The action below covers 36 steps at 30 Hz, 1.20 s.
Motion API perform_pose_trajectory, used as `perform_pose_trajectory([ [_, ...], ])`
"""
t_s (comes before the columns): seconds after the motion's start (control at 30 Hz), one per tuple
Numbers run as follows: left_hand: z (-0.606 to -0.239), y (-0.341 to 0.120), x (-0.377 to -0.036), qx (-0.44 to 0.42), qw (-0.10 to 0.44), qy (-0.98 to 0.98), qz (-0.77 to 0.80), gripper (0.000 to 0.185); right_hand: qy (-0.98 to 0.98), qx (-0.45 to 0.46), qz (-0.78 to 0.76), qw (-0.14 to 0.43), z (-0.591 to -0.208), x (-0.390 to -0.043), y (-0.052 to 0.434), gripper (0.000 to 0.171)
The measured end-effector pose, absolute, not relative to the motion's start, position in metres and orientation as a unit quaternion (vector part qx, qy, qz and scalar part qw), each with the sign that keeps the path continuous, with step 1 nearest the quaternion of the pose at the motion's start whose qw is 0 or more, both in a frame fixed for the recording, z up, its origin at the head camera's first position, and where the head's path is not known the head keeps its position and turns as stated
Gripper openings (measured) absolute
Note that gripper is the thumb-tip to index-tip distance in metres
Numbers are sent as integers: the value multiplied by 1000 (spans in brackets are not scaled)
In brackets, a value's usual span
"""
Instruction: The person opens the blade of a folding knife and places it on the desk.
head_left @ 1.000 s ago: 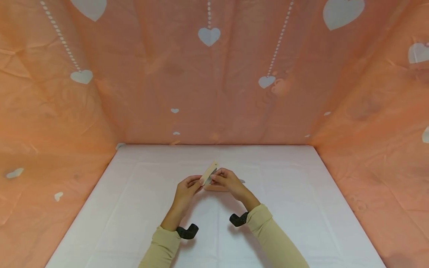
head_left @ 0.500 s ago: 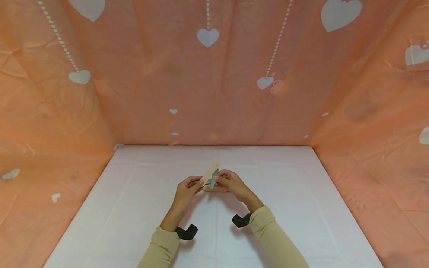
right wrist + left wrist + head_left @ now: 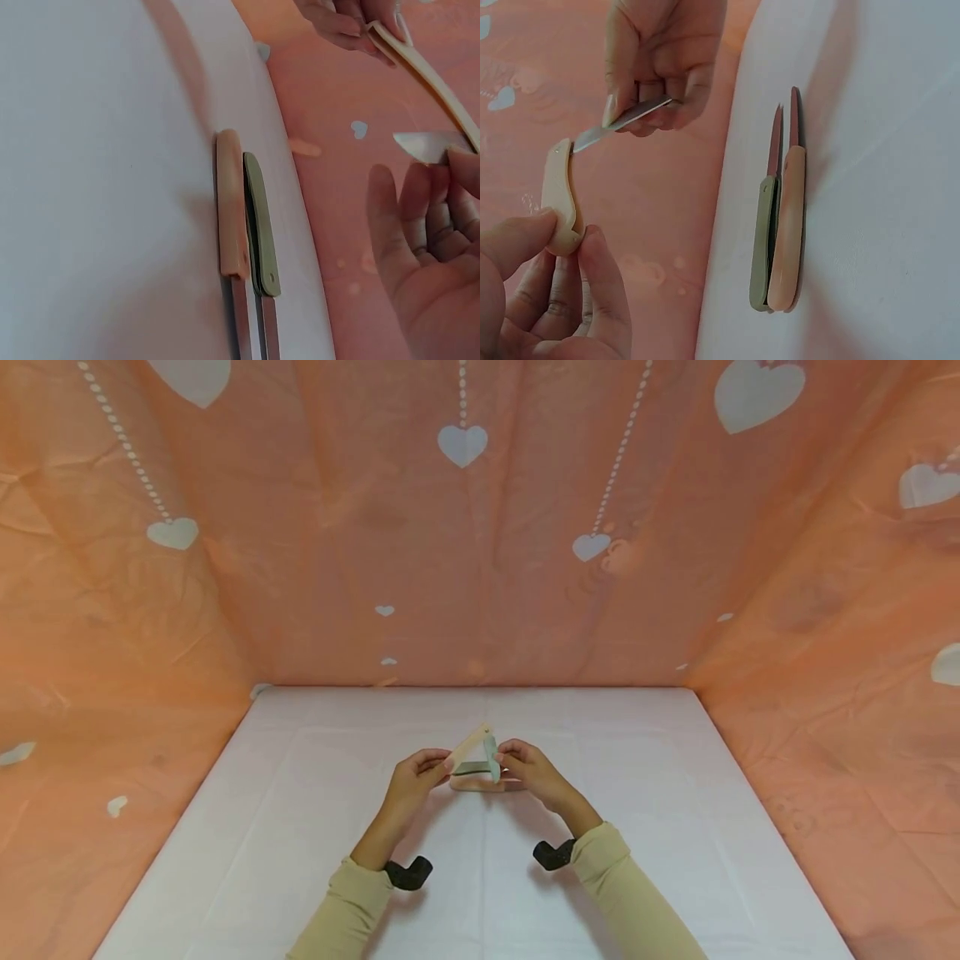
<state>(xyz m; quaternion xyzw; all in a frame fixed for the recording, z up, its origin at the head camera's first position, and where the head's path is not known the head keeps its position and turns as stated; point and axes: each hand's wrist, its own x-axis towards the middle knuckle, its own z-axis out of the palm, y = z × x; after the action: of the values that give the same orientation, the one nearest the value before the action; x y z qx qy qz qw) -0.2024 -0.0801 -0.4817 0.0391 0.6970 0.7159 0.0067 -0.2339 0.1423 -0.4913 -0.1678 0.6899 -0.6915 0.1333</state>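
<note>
Above the table I hold a small folding knife. My left hand (image 3: 437, 767) pinches the butt of its cream handle (image 3: 469, 745) between thumb and fingers (image 3: 592, 259). My right hand (image 3: 507, 760) pinches the steel blade (image 3: 619, 123), which stands swung out at an angle from the handle's far end. In the right wrist view the handle (image 3: 428, 76) runs up to my left hand (image 3: 341, 20), and the blade (image 3: 422, 145) sits at my right hand's fingertips (image 3: 459, 166).
Two more folding knives lie side by side on the white table (image 3: 315, 827) below my hands, blades out: a green-handled one (image 3: 763, 241) and a peach-handled one (image 3: 789, 232). Orange heart-printed cloth (image 3: 525, 568) walls the table at the back and both sides.
The blade has swung out of the cream handle, from almost folded to a wide angle. My right hand has drawn it right and down; my left hand stays on the handle.
</note>
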Motion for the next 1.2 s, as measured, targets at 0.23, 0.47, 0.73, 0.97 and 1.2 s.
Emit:
perform_pose_trajectory([
  [0.23,-478,-83,-208,79,22,716,693,26,703,-186,-676,118,-491,-231,150,25],
  [0.47,-477,-83,-210,100,21,731,675,27,733,-186,-647,99,-488,-232,160,23],
  [0.73,-477,-84,-217,150,17,755,638,26,785,-225,-574,59,-488,-239,172,23],
  [0.97,-480,-85,-220,210,-11,751,626,22,830,-232,-507,16,-483,-242,181,18],
  [1.2,-482,-82,-228,202,-16,781,590,21,856,-251,-451,-31,-480,-245,186,12],
])
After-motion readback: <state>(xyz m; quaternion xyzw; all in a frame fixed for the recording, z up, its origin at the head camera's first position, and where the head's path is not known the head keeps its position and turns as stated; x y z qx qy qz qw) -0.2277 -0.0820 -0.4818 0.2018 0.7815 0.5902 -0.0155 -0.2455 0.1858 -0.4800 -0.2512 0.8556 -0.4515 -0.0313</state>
